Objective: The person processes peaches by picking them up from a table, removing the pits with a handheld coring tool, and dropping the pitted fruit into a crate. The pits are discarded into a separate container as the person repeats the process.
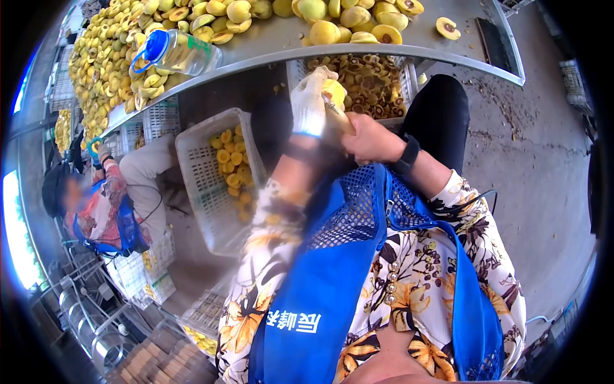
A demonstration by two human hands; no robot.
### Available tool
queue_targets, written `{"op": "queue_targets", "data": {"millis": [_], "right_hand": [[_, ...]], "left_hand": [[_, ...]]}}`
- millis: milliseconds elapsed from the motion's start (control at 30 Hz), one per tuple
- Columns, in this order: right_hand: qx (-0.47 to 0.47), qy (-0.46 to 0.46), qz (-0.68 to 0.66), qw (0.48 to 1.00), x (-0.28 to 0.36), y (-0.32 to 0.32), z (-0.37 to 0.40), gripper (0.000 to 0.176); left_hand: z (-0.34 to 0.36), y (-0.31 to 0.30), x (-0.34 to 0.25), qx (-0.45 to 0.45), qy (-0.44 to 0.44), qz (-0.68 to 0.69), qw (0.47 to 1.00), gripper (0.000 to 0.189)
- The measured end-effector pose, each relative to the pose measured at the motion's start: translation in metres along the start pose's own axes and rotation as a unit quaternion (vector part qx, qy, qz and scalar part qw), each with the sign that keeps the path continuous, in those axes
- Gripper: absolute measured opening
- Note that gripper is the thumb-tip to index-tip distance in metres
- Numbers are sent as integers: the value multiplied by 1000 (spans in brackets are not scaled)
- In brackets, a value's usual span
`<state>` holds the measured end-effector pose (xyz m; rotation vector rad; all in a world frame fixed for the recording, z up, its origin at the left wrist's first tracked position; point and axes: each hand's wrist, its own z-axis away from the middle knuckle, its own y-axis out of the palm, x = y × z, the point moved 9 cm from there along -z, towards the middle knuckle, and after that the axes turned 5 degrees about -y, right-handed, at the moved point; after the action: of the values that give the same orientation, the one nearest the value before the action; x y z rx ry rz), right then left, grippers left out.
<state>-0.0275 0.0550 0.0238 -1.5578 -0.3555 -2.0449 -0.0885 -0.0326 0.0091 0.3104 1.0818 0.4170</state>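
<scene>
My left hand [309,105], in a white glove, has its fingers closed around a yellow peach half [335,91]. My right hand [373,139] is bare and grips the handle of a pitting knife [335,110], whose metal end meets the fruit. Its tip is too small to make out. Both hands are above my lap, close to the table edge. Just beyond them, a white crate [409,86] holds brownish pits and scraps. To the left, another white crate [190,148] contains hollowed yellow peach halves [231,157].
A metal table [268,48] bears heaps of peaches [109,57], halved ones among them. A water bottle [185,54] with a blue cap lies near its edge. At left sits another person [105,211] beside stacked crates [144,275]. Debris [502,109] litters the floor at right.
</scene>
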Motion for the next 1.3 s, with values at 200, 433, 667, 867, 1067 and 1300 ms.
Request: {"op": "queue_targets", "data": {"millis": [200,433,667,867,1067,1300], "right_hand": [[122,85,-326,934,-22,32,4,6],[96,37,-404,909,-29,-2,4,10],[-126,-95,208,965,-69,-34,-13,13],[8,129,-402,907,-98,-21,-2,15],[-175,-81,403,895,-50,-52,0,18],[-235,-118,185,947,7,-59,0,20]], "left_hand": [[11,1,-14,-54,40,-11,998,30],[-6,-152,-55,-175,106,-10,979,32],[13,-45,-145,-310,321,-630,636,41],[-92,66,-75,-83,187,-771,603,51],[-73,41,-93,-22,213,-282,935,46],[-22,12,-75,73,60,53,994,52]]}}
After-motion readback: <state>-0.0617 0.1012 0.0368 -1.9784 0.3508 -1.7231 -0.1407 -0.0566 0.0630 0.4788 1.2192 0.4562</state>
